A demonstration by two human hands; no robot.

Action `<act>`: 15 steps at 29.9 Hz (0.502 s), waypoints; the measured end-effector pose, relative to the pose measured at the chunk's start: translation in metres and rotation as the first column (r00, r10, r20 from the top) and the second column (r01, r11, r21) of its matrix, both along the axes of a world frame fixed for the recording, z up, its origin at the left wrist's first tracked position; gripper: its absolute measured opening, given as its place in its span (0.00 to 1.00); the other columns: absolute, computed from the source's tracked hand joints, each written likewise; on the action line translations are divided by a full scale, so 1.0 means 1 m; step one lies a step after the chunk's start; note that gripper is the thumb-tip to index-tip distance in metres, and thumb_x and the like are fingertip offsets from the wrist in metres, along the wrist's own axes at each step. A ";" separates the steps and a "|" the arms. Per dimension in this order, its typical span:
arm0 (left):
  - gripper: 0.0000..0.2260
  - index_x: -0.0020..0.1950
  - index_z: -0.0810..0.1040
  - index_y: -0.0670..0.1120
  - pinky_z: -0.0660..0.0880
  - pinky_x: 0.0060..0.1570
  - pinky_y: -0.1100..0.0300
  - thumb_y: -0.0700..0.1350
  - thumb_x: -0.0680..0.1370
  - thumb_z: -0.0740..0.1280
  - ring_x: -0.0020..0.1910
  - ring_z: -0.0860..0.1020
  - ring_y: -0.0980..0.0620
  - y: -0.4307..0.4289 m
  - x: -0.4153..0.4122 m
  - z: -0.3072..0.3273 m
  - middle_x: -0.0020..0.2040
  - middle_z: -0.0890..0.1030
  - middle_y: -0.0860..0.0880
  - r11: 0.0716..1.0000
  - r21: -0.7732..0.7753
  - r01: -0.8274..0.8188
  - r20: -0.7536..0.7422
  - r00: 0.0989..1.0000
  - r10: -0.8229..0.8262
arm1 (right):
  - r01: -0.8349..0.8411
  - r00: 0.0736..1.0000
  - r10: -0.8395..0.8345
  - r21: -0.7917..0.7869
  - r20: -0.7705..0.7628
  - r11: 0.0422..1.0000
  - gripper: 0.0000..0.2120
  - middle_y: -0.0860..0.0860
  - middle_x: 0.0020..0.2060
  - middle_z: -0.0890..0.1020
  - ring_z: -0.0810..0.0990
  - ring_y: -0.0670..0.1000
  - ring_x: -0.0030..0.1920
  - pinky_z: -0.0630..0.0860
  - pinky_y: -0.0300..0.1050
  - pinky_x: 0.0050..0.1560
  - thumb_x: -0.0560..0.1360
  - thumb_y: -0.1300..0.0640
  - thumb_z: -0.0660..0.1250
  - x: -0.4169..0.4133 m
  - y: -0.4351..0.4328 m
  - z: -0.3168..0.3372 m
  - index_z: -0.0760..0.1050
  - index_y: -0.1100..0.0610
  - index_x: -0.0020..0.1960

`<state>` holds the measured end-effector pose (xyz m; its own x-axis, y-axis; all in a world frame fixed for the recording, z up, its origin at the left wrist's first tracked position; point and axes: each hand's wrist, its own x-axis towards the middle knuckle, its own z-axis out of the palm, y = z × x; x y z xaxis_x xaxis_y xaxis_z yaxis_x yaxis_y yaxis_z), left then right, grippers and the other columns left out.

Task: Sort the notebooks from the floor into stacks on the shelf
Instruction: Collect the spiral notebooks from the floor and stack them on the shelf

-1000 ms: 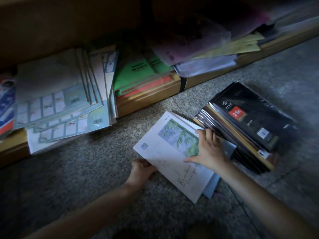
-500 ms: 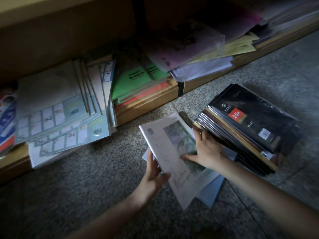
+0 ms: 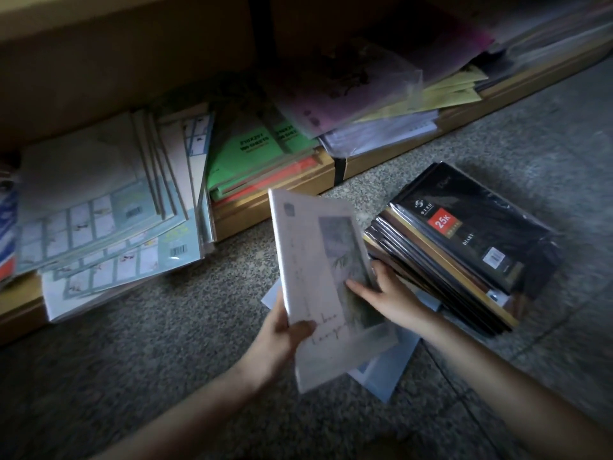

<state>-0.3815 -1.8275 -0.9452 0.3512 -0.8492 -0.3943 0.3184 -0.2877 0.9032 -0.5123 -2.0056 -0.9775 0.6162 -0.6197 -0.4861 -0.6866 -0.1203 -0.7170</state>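
Bamboo-cover notebook (image 3: 318, 277) has risen off the floor, tilted, above the pale blue notebooks (image 3: 384, 370). Left hand (image 3: 282, 333) grips its near edge, thumb on the cover. Right hand (image 3: 388, 297) pinches the right edge, likely steadying it for the shelf (image 3: 272, 207) beyond. Black diary stack (image 3: 464, 240) lies right.

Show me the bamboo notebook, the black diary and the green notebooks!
bamboo notebook (image 3: 311, 257), head view, on its pale front cover.
black diary (image 3: 481, 224), head view, on its dark cover.
green notebooks (image 3: 245, 151), head view, on the top green cover.
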 end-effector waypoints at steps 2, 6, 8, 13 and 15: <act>0.26 0.64 0.67 0.50 0.78 0.46 0.62 0.36 0.70 0.72 0.52 0.81 0.56 -0.003 0.009 0.031 0.53 0.81 0.52 0.998 -0.053 0.016 0.065 0.998 -0.013 | 0.139 0.965 -0.181 0.212 0.192 0.967 0.26 0.45 0.61 0.74 0.74 0.45 0.61 0.70 0.41 0.60 0.71 0.43 0.66 -0.003 0.004 0.016 0.66 0.50 0.67; 0.25 0.69 0.64 0.52 0.77 0.49 0.64 0.38 0.75 0.67 0.53 0.78 0.60 -0.014 0.022 0.101 0.52 0.79 0.61 0.979 -0.196 0.050 0.269 0.963 0.005 | 0.271 0.840 -0.349 0.235 0.415 0.933 0.12 0.43 0.48 0.83 0.80 0.41 0.53 0.73 0.46 0.62 0.70 0.45 0.70 -0.014 0.001 0.068 0.77 0.48 0.51; 0.26 0.69 0.63 0.55 0.77 0.52 0.61 0.40 0.74 0.66 0.55 0.77 0.57 -0.024 0.028 0.133 0.54 0.78 0.60 0.960 -0.272 0.069 0.350 0.936 0.032 | 0.301 0.806 -0.375 0.228 0.458 0.926 0.27 0.51 0.46 0.84 0.82 0.50 0.52 0.74 0.46 0.55 0.61 0.33 0.71 -0.017 -0.005 0.101 0.78 0.53 0.49; 0.26 0.69 0.66 0.57 0.76 0.55 0.60 0.39 0.74 0.65 0.59 0.77 0.55 -0.058 0.042 0.234 0.61 0.78 0.55 0.869 -0.487 0.087 0.464 0.869 0.172 | 0.245 0.625 -0.383 0.295 0.680 0.924 0.24 0.48 0.44 0.85 0.84 0.49 0.46 0.80 0.46 0.41 0.57 0.39 0.76 -0.009 -0.024 0.198 0.81 0.49 0.49; 0.25 0.68 0.69 0.57 0.78 0.51 0.58 0.38 0.73 0.65 0.57 0.79 0.52 -0.068 0.044 0.273 0.60 0.79 0.52 0.853 -0.514 0.087 0.429 0.887 0.168 | 0.207 0.557 -0.433 0.387 0.708 0.899 0.21 0.51 0.36 0.85 0.82 0.51 0.29 0.74 0.42 0.20 0.62 0.42 0.74 -0.009 -0.025 0.227 0.79 0.53 0.50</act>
